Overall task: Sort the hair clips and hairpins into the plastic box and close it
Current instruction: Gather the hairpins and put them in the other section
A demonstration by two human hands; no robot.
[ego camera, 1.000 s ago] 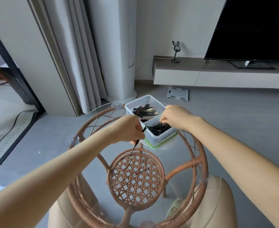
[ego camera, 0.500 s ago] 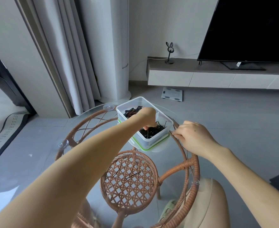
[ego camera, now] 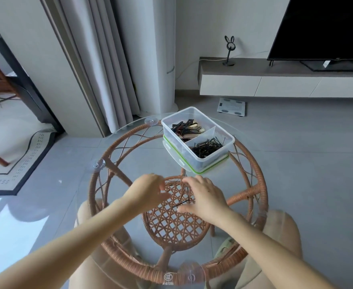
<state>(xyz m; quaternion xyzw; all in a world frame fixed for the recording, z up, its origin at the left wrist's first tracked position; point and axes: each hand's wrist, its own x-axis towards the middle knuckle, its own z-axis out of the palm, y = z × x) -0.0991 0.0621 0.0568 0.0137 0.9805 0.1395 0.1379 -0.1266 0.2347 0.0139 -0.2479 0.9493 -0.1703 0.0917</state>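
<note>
Both my hands are now coming back from the plastic box [ego camera: 198, 140] to the near middle of the glass worktop [ego camera: 71, 205], where half a second ago my left hand [ego camera: 148, 191] was over the box. The loose hairpins [ego camera: 184, 200] are lying between the hands. My left fingers [ego camera: 161, 187] are hanging loosely spread, pinching nothing; my right hand [ego camera: 204, 197] is curling over the pins, its thumb beside them, though I cannot tell whether it grips one. The box is standing open on its green-edged lid [ego camera: 194, 170], clips in the far compartment, pins in the near one. Few pieces are remaining, so closing is nearing.
</note>
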